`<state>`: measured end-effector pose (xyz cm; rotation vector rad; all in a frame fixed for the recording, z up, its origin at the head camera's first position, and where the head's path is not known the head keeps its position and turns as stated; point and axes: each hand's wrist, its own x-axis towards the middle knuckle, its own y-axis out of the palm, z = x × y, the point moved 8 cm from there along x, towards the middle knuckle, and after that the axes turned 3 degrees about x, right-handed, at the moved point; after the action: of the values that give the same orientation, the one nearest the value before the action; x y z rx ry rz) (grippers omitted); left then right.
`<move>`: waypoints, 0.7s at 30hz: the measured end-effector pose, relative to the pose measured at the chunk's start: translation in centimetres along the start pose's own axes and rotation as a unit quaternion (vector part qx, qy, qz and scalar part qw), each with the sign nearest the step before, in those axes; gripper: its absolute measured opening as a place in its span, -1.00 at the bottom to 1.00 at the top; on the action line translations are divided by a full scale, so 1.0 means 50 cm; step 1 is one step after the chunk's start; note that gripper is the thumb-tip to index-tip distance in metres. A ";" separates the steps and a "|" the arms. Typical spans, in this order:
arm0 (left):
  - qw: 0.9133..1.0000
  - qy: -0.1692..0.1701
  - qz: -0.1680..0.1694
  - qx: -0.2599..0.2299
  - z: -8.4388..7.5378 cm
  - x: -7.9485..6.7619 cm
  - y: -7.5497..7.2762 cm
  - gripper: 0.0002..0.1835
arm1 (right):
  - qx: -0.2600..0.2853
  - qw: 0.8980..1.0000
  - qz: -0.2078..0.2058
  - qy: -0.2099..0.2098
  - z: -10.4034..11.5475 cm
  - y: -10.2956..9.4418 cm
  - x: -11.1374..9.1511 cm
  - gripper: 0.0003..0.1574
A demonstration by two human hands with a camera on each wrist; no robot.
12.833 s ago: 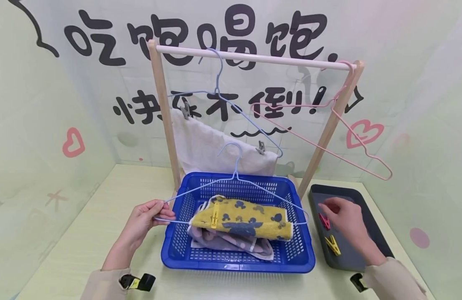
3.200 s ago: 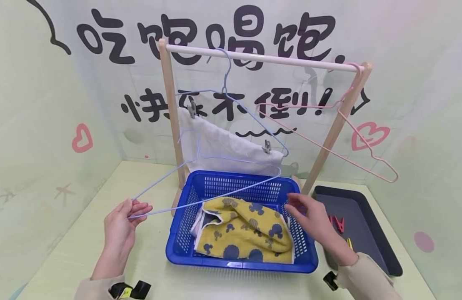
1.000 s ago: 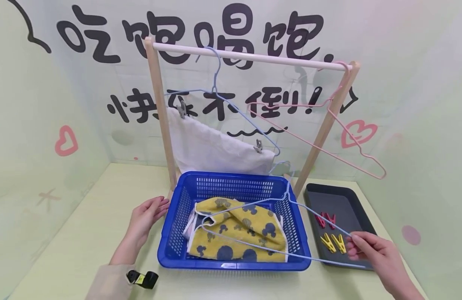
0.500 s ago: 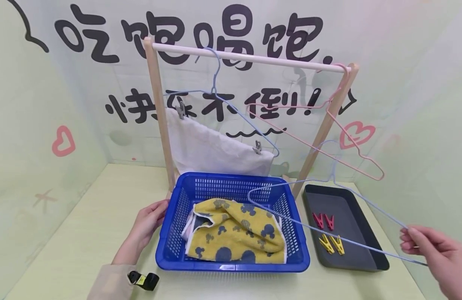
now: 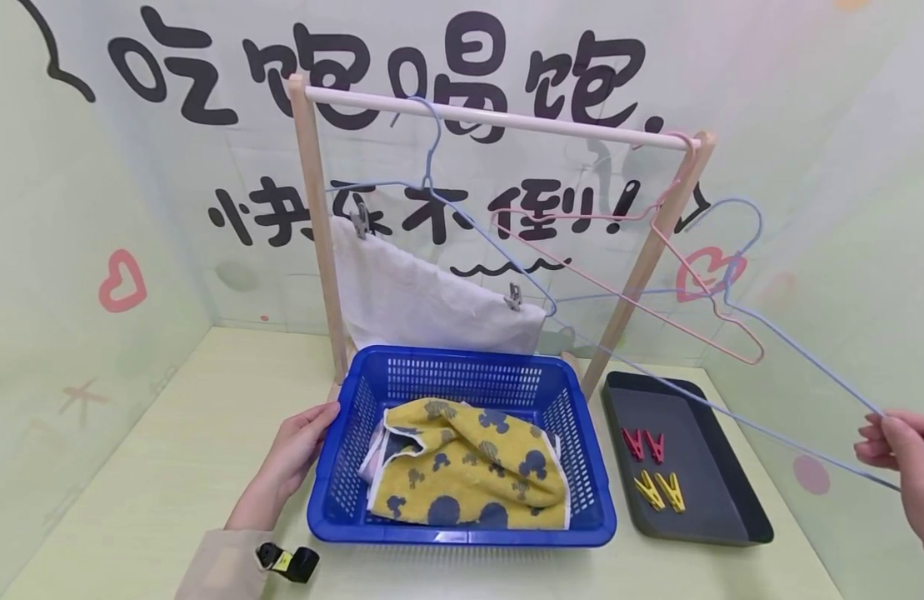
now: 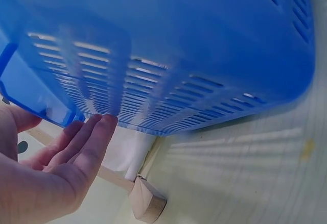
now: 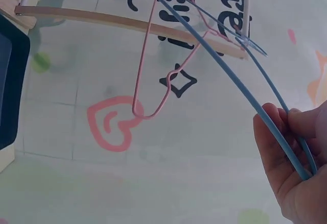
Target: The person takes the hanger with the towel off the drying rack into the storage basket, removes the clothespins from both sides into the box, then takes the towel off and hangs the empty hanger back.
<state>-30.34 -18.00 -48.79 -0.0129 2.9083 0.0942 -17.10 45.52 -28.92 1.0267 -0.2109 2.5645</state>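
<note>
My right hand [image 5: 907, 458] grips one end of a blue wire clothes hanger [image 5: 814, 362], its hook up and its body slanting left past the rack. In the right wrist view, the thumb and fingers close round both wires of the hanger [image 7: 255, 105]. My left hand [image 5: 300, 442] rests at the left side of a blue plastic basket [image 5: 462, 537]. Its fingers [image 6: 87, 142] lie fairly straight against the slotted wall, as the left wrist view shows. Inside the basket, a yellow towel [image 5: 469, 475] with dark grey mouse prints covers a mostly hidden pale cloth.
A wooden rack with a white bar [image 5: 499, 119] stands behind the basket. From it hang another blue hanger [image 5: 484, 237] with a white cloth [image 5: 432, 292] clipped below, and a pink hanger [image 5: 581, 252]. Red clothespins [image 5: 654, 447] and yellow clothespins [image 5: 670, 493] lie in a grey tray [image 5: 701, 467].
The yellow towel, earlier folded over the hanger, lies in the basket. The bare hanger passed from my left hand to my right, then moved right and up. My left hand came to the basket's side.
</note>
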 end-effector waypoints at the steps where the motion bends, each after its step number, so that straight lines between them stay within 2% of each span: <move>1: 1.000 -0.001 0.000 0.002 0.001 0.000 0.000 -0.40 | -0.013 1.000 -0.007 -0.004 0.002 0.002 0.007 -0.67; 2: 1.000 -0.001 0.000 0.001 0.001 0.000 -0.001 -0.41 | -0.025 1.000 -0.013 -0.009 0.011 0.013 0.014 -0.68; 4: 1.000 -0.001 -0.002 0.001 0.002 0.000 -0.001 -0.43 | -0.057 0.998 -0.035 -0.009 0.060 0.063 0.024 -0.66; 6: 1.000 -0.002 -0.004 0.000 0.003 0.000 -0.002 -0.45 | -0.102 0.992 -0.068 0.029 0.092 0.107 0.034 -0.68; 7: 1.000 -0.002 -0.006 0.000 0.003 0.000 -0.003 -0.45 | -0.104 0.991 -0.074 0.033 0.100 0.124 0.041 -0.70; 9: 1.000 0.000 -0.008 0.004 0.002 0.000 -0.005 -0.43 | -0.074 0.994 -0.079 0.032 0.108 0.158 0.057 -0.79; 11: 1.000 0.002 -0.010 0.005 0.001 -0.001 -0.006 -0.42 | -0.017 0.996 -0.084 0.034 0.105 0.186 0.073 -0.88; 13: 1.000 0.003 -0.011 0.002 0.001 -0.002 -0.006 -0.42 | 0.041 0.996 -0.082 0.019 0.100 0.211 0.089 -0.90; 21: 1.000 0.002 -0.010 -0.012 0.000 -0.003 -0.001 -0.51 | 0.087 0.994 -0.064 0.033 0.065 0.280 0.124 -0.90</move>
<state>-30.18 -18.05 -48.78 -0.0462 2.9102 0.1251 -24.63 33.50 -22.29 0.9786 0.0951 2.5290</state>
